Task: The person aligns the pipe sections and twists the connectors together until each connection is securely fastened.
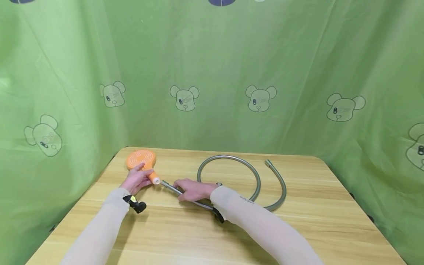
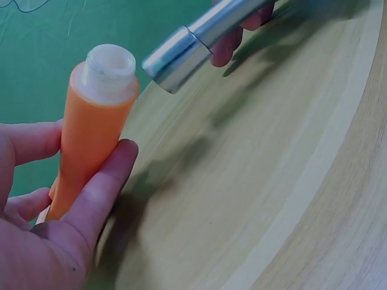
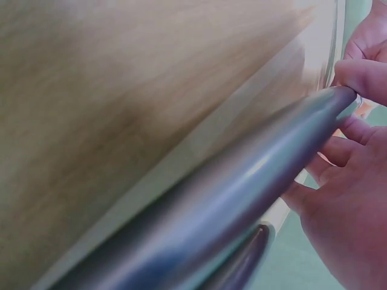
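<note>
An orange shower head [image 1: 140, 159] with a round perforated face lies toward the table's far left. My left hand [image 1: 136, 179] grips its handle [image 2: 97, 139], whose white threaded end points toward the hose. With my right hand [image 1: 193, 189] I hold a grey metallic shower hose [image 1: 171, 188] near one end, fingers and thumb around it. In the left wrist view the hose's metal end fitting [image 2: 175, 59] is just beside the white end of the handle, with a small gap between them. The right wrist view shows the hose [image 3: 211, 199] running close past the camera.
The rest of the hose loops over the table [image 1: 314, 221] to the right, its other end fitting [image 1: 268, 162] lying near the back edge. A green curtain [image 1: 218, 125] with mouse-head prints hangs behind and at both sides.
</note>
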Action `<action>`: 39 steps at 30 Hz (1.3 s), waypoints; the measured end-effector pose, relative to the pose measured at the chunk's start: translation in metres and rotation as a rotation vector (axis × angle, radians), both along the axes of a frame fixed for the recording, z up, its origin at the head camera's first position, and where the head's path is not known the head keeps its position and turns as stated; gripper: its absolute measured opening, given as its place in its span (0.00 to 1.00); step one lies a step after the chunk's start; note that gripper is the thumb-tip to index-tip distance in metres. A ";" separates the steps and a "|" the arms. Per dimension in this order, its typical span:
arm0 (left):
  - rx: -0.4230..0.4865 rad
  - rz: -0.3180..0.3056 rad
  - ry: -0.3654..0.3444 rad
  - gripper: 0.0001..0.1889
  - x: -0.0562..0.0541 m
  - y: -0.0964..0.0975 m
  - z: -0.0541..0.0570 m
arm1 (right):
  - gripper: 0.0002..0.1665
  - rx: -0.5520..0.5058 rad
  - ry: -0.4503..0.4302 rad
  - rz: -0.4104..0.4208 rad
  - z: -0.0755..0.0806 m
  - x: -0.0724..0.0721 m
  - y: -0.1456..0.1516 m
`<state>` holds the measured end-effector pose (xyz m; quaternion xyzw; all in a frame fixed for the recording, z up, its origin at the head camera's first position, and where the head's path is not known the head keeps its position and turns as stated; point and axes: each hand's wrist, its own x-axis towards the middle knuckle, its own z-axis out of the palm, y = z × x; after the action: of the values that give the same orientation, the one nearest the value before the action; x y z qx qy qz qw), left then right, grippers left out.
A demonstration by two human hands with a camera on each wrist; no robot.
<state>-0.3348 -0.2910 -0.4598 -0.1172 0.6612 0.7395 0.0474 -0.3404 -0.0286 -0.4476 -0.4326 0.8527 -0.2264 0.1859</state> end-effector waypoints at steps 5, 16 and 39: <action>0.014 0.019 0.002 0.45 0.000 -0.001 -0.002 | 0.23 -0.024 -0.011 -0.005 0.001 0.001 0.000; 0.033 0.092 0.016 0.47 0.001 -0.007 0.002 | 0.23 -0.068 -0.030 -0.025 0.003 0.002 0.000; -0.007 0.172 0.093 0.48 0.004 0.001 0.016 | 0.10 -0.179 -0.044 -0.140 0.006 0.001 0.002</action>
<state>-0.3311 -0.2899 -0.4437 -0.1395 0.6527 0.7431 -0.0474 -0.3390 -0.0268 -0.4414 -0.3819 0.8528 -0.3235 0.1491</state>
